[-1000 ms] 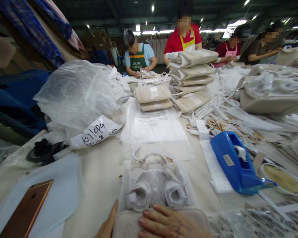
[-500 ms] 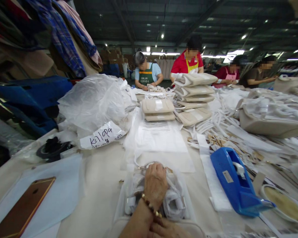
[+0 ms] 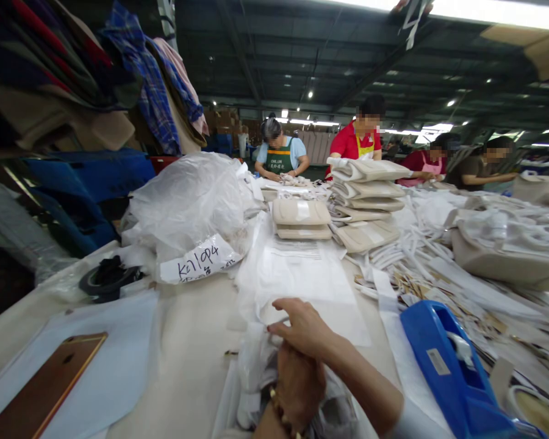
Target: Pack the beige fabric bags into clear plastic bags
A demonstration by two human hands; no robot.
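Observation:
My left hand (image 3: 298, 385), with a beaded bracelet at the wrist, lies on a bundle of white wrapped material (image 3: 251, 378) at the bottom middle. Its fingers are hidden beneath my other hand. Crossing over it from the right, my right hand (image 3: 302, 326) holds nothing that I can see, its thumb and fingers apart and pointing left. Part of a pale translucent edge (image 3: 224, 396) shows left of the bundle. Just beyond the hands is thin white sheeting (image 3: 302, 305), and past it two folded beige pieces (image 3: 302, 212) lie stacked, with a white band.
On the right stands a blue tape dispenser (image 3: 448, 366) beside white straps. A phone (image 3: 50, 384) lies on pale sheets at left. A marked plastic bag (image 3: 187, 195), a taller beige stack (image 3: 368, 189) and several co-workers (image 3: 281, 155) are farther back.
My right hand has come up from the bottom edge and now reaches across my left hand, fingers spread. My left hand has moved slightly right and lower in view. The view has tilted up.

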